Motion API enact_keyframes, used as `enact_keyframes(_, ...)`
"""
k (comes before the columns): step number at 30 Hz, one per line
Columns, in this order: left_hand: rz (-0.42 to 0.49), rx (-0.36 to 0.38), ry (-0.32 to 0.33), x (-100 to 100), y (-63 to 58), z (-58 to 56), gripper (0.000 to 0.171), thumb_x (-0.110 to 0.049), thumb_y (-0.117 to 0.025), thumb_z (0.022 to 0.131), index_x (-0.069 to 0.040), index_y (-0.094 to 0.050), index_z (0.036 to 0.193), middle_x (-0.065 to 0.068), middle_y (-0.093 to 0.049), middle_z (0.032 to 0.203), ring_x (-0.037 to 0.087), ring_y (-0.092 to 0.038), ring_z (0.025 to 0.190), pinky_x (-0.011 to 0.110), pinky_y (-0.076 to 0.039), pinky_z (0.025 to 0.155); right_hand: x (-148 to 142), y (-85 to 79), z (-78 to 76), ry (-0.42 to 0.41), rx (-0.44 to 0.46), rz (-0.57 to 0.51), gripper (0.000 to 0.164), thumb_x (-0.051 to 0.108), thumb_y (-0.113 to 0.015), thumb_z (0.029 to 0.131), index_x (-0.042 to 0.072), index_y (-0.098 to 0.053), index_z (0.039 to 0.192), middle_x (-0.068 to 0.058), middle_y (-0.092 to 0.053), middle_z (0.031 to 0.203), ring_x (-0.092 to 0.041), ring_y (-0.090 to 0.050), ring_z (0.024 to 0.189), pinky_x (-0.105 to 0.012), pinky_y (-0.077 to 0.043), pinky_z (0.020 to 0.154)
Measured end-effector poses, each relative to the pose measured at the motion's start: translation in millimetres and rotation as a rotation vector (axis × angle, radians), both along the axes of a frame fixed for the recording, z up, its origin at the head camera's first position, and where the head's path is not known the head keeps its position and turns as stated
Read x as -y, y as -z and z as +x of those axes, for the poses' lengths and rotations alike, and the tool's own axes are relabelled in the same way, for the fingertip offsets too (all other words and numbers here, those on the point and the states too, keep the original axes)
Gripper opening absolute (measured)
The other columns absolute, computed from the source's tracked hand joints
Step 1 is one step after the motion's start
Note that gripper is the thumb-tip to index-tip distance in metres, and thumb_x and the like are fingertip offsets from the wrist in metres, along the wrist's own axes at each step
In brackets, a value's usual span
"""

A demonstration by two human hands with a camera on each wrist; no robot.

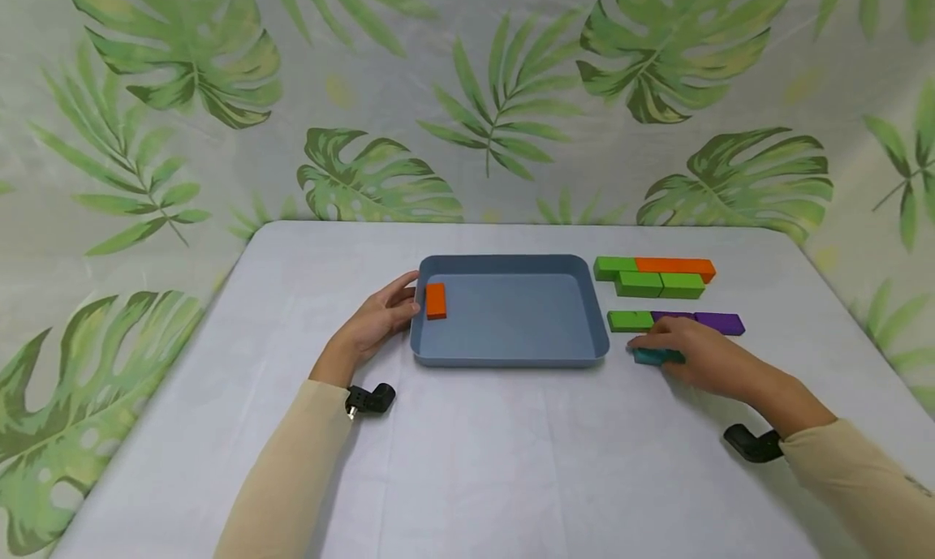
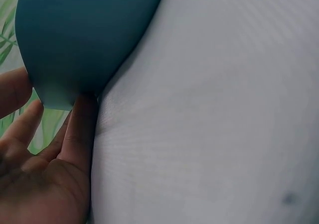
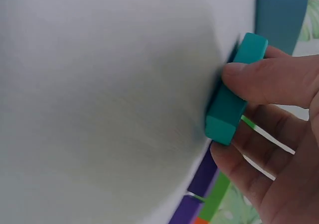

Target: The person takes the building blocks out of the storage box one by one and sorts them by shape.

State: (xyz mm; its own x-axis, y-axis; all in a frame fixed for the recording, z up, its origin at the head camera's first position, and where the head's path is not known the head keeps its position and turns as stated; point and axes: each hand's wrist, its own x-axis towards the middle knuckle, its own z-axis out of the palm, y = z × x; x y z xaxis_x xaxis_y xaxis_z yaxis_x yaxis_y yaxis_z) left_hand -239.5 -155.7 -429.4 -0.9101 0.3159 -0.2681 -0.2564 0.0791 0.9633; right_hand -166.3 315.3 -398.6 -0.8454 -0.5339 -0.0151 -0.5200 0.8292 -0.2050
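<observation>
A grey-blue tray [image 1: 511, 363] lies on the white table, with a single orange block [image 1: 436, 301] at its left inner side. At the tray's left wall, my left hand [image 1: 380, 316] holds on, thumb at the rim and other fingers against the outside, as the left wrist view shows. To the right of the tray, my right hand [image 1: 704, 352] pinches a teal block [image 3: 227, 109] between thumb and fingers, low over the table. Just beyond that hand is a row with a green block [image 1: 630, 321] and two purple blocks [image 1: 719, 324], one partly hidden by the fingers.
Farther back on the right, an orange block [image 1: 675, 267] and several green blocks [image 1: 638, 284] lie in two rows. The white table [image 1: 475, 462] has rounded far corners, and a leaf-patterned cloth [image 1: 511, 96] hangs behind it. Both wrists wear a small black camera [image 1: 752, 444].
</observation>
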Motion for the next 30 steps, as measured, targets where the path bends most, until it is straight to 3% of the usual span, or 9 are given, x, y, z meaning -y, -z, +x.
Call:
enact_keyframes(6, -0.004, 0.002, -0.001, 0.6, -0.6, 0.1, 0.067, -0.006, -0.053, 0.1, -0.028, -0.027, 0.158, 0.012, -0.025, 0.163, 0.03, -0.032, 0.148, 0.048, -0.028, 0.124, 2.6, 3.4, -0.1, 0.074, 0.03, -0.015, 0.045, 0.002, -0.076, 0.081, 0.007, -0.066, 0.124, -0.018, -0.066, 0.124, -0.041, -0.058, 0.118, -0.061, -0.049, 0.099)
enact_keyframes(14, -0.001, -0.005, -0.007, 0.6, -1.5, 0.9, 0.067, -0.007, -0.054, 0.1, -0.027, -0.026, 0.158, 0.013, -0.026, 0.163, 0.03, -0.032, 0.149, 0.048, -0.028, 0.124, -0.2, 4.1, 1.5, 0.074, -0.091, 0.0, 0.032, 0.002, -0.079, 0.077, 0.011, -0.074, 0.107, -0.015, -0.066, 0.111, -0.035, -0.06, 0.105, -0.056, -0.054, 0.093)
enact_keyframes(30, 0.008, -0.009, 0.0, 1.2, 2.7, -0.7, 0.067, -0.006, -0.053, 0.1, -0.028, -0.027, 0.158, 0.013, -0.028, 0.162, 0.03, -0.034, 0.148, 0.048, -0.028, 0.124, -2.0, 6.2, -4.1, 0.079, -0.071, -0.004, 0.029, 0.001, -0.079, 0.079, 0.009, -0.075, 0.106, -0.014, -0.067, 0.109, -0.034, -0.062, 0.105, -0.056, -0.053, 0.094)
